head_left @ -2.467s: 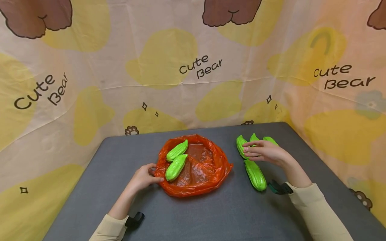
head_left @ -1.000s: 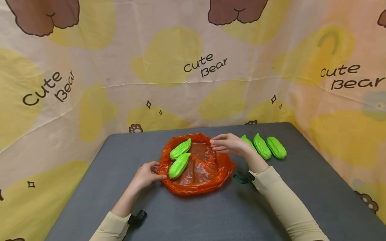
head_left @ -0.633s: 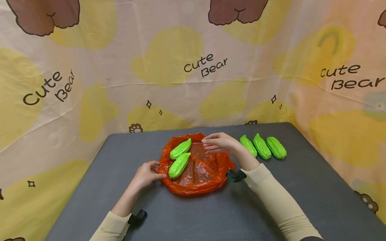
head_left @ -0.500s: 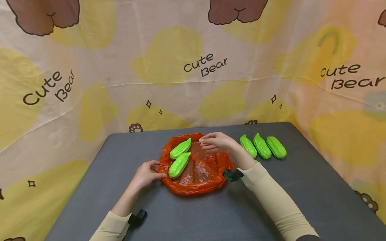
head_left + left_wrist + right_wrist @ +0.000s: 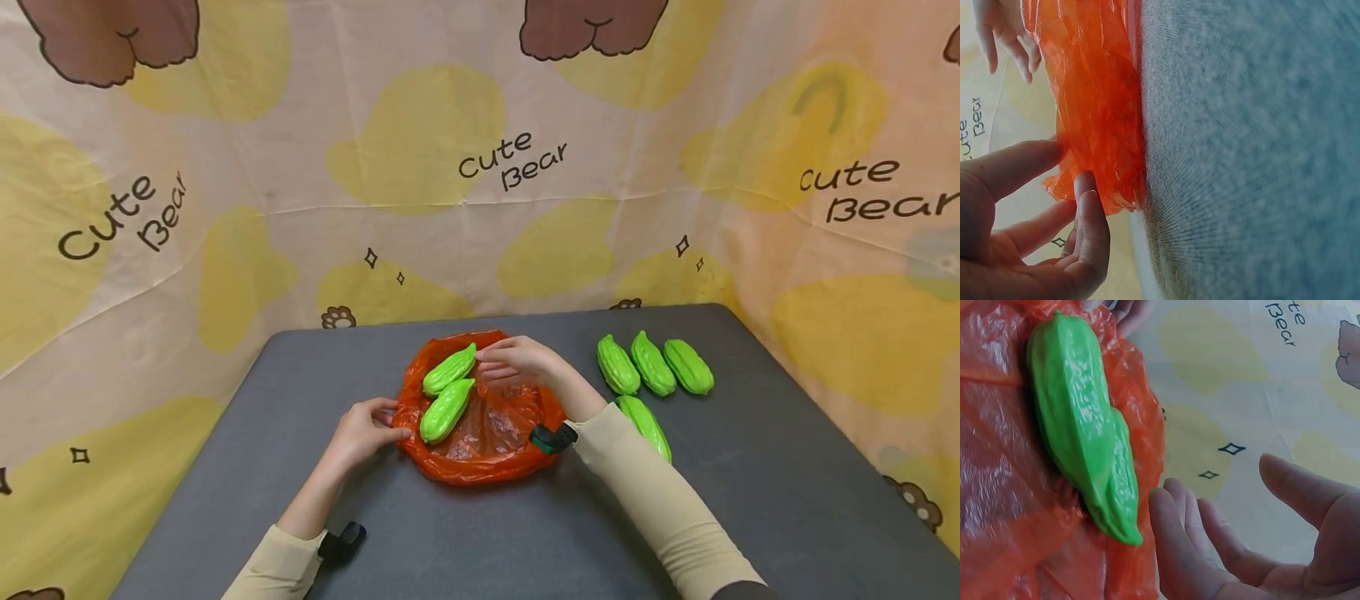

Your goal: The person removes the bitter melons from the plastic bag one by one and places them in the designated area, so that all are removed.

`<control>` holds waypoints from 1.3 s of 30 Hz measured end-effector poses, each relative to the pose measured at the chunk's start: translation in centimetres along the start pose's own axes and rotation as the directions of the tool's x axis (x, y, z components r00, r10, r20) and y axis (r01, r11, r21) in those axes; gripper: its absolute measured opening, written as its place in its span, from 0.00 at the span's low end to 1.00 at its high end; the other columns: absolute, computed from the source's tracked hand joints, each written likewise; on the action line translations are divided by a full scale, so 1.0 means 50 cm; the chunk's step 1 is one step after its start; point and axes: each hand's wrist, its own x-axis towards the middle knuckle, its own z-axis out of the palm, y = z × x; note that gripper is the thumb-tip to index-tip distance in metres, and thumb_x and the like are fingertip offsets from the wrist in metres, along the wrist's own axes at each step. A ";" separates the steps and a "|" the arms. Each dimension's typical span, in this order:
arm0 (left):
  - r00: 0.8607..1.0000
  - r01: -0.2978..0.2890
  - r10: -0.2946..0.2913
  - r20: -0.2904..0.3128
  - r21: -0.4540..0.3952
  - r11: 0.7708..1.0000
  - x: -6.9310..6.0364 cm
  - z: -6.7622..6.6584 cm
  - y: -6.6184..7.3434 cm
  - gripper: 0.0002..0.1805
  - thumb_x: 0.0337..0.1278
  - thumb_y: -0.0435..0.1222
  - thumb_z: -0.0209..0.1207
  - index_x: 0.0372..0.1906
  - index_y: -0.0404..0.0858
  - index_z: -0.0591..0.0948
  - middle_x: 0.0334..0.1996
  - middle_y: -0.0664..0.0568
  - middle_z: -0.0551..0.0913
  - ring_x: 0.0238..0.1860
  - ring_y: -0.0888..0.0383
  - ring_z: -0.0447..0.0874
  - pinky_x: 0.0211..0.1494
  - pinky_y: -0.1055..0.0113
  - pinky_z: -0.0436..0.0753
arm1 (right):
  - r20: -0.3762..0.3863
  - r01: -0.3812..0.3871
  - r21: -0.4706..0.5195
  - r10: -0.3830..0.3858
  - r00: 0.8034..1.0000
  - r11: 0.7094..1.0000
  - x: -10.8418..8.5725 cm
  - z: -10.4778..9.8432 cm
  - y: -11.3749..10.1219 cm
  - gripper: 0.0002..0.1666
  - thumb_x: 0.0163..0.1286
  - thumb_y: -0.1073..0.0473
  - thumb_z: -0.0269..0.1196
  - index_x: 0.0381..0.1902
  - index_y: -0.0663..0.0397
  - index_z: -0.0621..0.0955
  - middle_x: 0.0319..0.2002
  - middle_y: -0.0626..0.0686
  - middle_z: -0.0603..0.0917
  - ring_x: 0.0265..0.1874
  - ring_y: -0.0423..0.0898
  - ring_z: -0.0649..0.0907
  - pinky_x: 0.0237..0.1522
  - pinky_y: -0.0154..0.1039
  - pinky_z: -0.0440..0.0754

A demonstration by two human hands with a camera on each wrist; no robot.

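An orange-red plastic bag (image 5: pixel 480 477) lies on the table with its mouth spread wide. Two bright green, ridged bitter melons rest inside: the farther bitter melon (image 5: pixel 448 372) and the nearer bitter melon (image 5: pixel 446 412), side by side at the bag's left. My left hand (image 5: pixel 358 433) holds the bag's left edge between thumb and fingers, seen also on the bag's wall (image 5: pixel 1094 94) in the left wrist view. Over the bag, my right hand (image 5: pixel 521 363) has extended fingers and holds nothing. Its fingertips are close to the farther melon's tip; in the right wrist view they look apart from it.
Several more bitter melons lie to the right of the bag: three in a row at the back, the middle bitter melon (image 5: pixel 652 364) among them, and one bitter melon (image 5: pixel 647 423) partly behind my right sleeve. A patterned cloth (image 5: pixel 510 242) hangs behind the grey table (image 5: pixel 450 542).
My right hand has moved left, from beside the loose bitter melons to over the bag, uncovering the melons on the right. My left hand stays on the bag's edge. The head view has shifted slightly.
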 end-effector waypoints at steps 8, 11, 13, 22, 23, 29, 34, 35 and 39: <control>1.000 0.001 -0.001 0.001 0.005 1.000 -0.001 -0.001 0.000 0.27 0.42 0.38 0.72 0.51 0.31 0.80 0.34 0.46 0.82 0.31 0.57 0.78 0.30 0.67 0.77 | -0.024 -0.015 0.015 0.015 1.000 1.000 0.029 0.023 0.011 0.30 0.69 0.55 0.59 0.64 0.64 0.68 0.60 0.65 0.75 0.57 0.57 0.78 0.59 0.50 0.73; 1.000 -0.003 0.003 0.005 0.007 1.000 -0.001 -0.001 -0.001 0.27 0.43 0.38 0.72 0.51 0.31 0.79 0.34 0.46 0.82 0.31 0.57 0.78 0.30 0.67 0.77 | -0.026 -0.023 0.034 0.024 0.999 0.999 0.035 0.030 0.017 0.30 0.69 0.56 0.59 0.64 0.64 0.68 0.60 0.66 0.75 0.57 0.57 0.78 0.59 0.50 0.73; 1.000 -0.005 0.005 0.005 0.008 1.000 -0.001 -0.001 -0.001 0.27 0.43 0.38 0.72 0.51 0.31 0.80 0.33 0.46 0.82 0.31 0.56 0.78 0.31 0.67 0.77 | -0.028 -0.025 0.044 0.026 0.999 0.999 0.039 0.034 0.020 0.30 0.69 0.56 0.59 0.64 0.64 0.68 0.59 0.66 0.75 0.57 0.57 0.78 0.58 0.50 0.74; 1.000 -0.002 0.002 0.006 0.023 1.000 0.000 -0.001 0.001 0.27 0.42 0.39 0.72 0.51 0.32 0.79 0.34 0.46 0.82 0.31 0.57 0.78 0.31 0.67 0.77 | -0.077 -0.071 0.098 0.079 0.994 0.993 0.054 0.052 0.036 0.32 0.67 0.55 0.61 0.65 0.62 0.67 0.57 0.63 0.78 0.55 0.55 0.80 0.55 0.47 0.77; 1.000 -0.001 0.001 0.006 0.023 1.000 0.000 0.000 0.001 0.27 0.42 0.39 0.72 0.51 0.32 0.79 0.34 0.46 0.83 0.31 0.57 0.78 0.31 0.66 0.77 | -0.083 -0.075 0.103 0.084 0.993 0.992 0.056 0.053 0.040 0.33 0.67 0.55 0.61 0.66 0.62 0.67 0.56 0.63 0.78 0.55 0.55 0.80 0.54 0.46 0.78; 1.000 -0.003 0.002 0.006 0.022 1.000 -0.001 0.001 -0.001 0.27 0.42 0.38 0.72 0.51 0.32 0.79 0.33 0.46 0.82 0.31 0.57 0.78 0.31 0.66 0.76 | -0.117 -0.102 0.093 0.112 0.987 0.990 0.062 0.055 0.062 0.33 0.66 0.55 0.62 0.65 0.63 0.67 0.54 0.62 0.80 0.52 0.54 0.81 0.52 0.46 0.79; 1.000 0.001 -0.002 0.012 0.031 1.000 0.000 0.001 -0.001 0.28 0.43 0.39 0.72 0.51 0.32 0.79 0.34 0.46 0.82 0.32 0.56 0.78 0.32 0.66 0.76 | -0.142 -0.134 0.082 0.145 0.979 0.988 0.065 0.056 0.070 0.33 0.64 0.53 0.64 0.62 0.64 0.70 0.51 0.60 0.81 0.50 0.52 0.82 0.50 0.44 0.80; 1.000 0.002 -0.002 0.012 0.033 0.999 0.000 0.001 -0.001 0.28 0.43 0.39 0.72 0.51 0.32 0.79 0.34 0.46 0.82 0.32 0.56 0.78 0.32 0.66 0.76 | -0.145 -0.143 0.086 0.154 0.977 0.986 0.066 0.056 0.071 0.33 0.64 0.53 0.65 0.61 0.64 0.70 0.51 0.60 0.81 0.50 0.52 0.82 0.50 0.44 0.80; 1.000 0.002 -0.002 0.011 0.036 0.999 0.000 0.001 -0.003 0.28 0.42 0.39 0.72 0.51 0.32 0.79 0.34 0.46 0.83 0.33 0.56 0.79 0.32 0.66 0.76 | -0.148 -0.171 0.098 0.184 0.972 0.980 0.071 0.055 0.079 0.32 0.64 0.54 0.65 0.60 0.64 0.70 0.51 0.60 0.82 0.49 0.52 0.82 0.48 0.43 0.81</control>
